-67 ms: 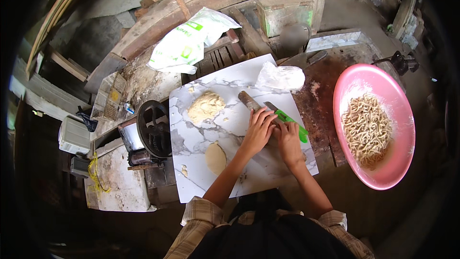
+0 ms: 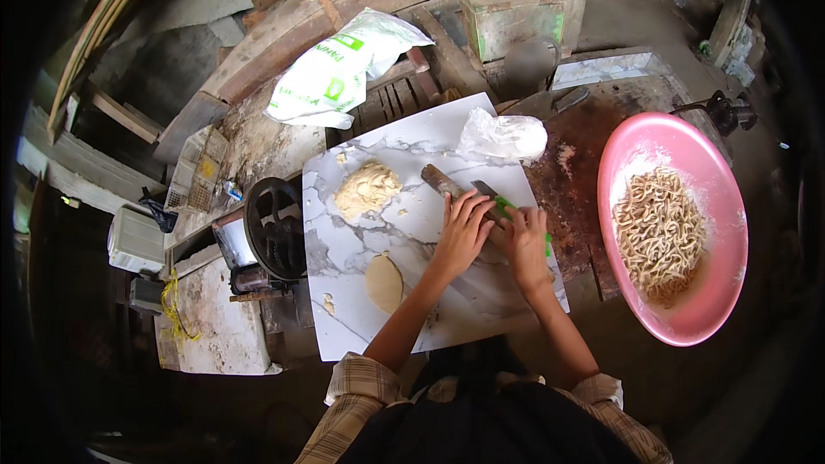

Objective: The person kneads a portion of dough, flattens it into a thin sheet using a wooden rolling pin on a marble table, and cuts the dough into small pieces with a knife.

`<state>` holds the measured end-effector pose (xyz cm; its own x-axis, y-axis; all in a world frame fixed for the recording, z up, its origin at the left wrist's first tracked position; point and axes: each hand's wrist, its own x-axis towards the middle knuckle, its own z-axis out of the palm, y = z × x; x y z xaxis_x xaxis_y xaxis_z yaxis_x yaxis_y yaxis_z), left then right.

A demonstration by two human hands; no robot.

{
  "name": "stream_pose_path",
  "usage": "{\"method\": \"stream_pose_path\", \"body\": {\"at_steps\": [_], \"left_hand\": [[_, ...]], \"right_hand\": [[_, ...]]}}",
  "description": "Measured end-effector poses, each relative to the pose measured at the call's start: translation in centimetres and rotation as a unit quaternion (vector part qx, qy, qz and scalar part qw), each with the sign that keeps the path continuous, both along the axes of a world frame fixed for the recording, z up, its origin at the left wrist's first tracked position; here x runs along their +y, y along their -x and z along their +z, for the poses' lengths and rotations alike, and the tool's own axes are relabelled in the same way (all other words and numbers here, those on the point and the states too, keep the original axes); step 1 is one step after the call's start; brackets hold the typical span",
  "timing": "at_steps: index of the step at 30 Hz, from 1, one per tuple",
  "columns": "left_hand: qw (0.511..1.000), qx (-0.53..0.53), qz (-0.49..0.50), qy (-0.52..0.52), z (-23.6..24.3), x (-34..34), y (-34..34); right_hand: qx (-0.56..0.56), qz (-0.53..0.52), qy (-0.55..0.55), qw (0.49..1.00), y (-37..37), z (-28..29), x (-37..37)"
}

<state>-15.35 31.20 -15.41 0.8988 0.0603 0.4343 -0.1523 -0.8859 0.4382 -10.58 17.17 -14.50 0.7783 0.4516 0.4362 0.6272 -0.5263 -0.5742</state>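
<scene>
My left hand (image 2: 462, 232) lies over a wooden rolling pin (image 2: 444, 182), its fingers stretched out across the wood. My right hand (image 2: 526, 249) is beside it, over the pin's near part, fingers extended and partly covering a knife with a green handle (image 2: 505, 206). The palms hide whatever lies under the pin. On the marble-patterned board (image 2: 430, 129), a lump of pale dough (image 2: 367, 191) sits to the left. Nearer to me is a flat oval piece of dough (image 2: 384, 283). A white plastic bag (image 2: 503, 136) rests at the board's far right.
To the right stands a pink basin (image 2: 612, 241) holding floured dough strips (image 2: 660, 232). A hand-cranked machine with a dark wheel (image 2: 275, 228) is left of the board. Behind lie a white and green sack (image 2: 322, 77) and a worn box (image 2: 513, 21). A plastic basket (image 2: 196, 172) is farther left.
My right hand has shifted slightly right and away from me, covering more of the green handle. The pin's far end has moved slightly left. My left hand stays almost in place.
</scene>
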Motion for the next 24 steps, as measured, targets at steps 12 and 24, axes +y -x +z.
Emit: {"method": "stream_pose_path", "body": {"at_steps": [12, 24], "left_hand": [[0.998, -0.021, 0.053, 0.008, -0.6, -1.1, -1.3], [0.837, -0.113, -0.098, 0.526, 3.9, 2.4, 0.7]], "right_hand": [[0.046, 0.080, 0.202, 0.975, -6.3, -1.2, 0.2], [0.122, 0.146, 0.111, 0.975, -1.4, 8.2, 1.0]]}}
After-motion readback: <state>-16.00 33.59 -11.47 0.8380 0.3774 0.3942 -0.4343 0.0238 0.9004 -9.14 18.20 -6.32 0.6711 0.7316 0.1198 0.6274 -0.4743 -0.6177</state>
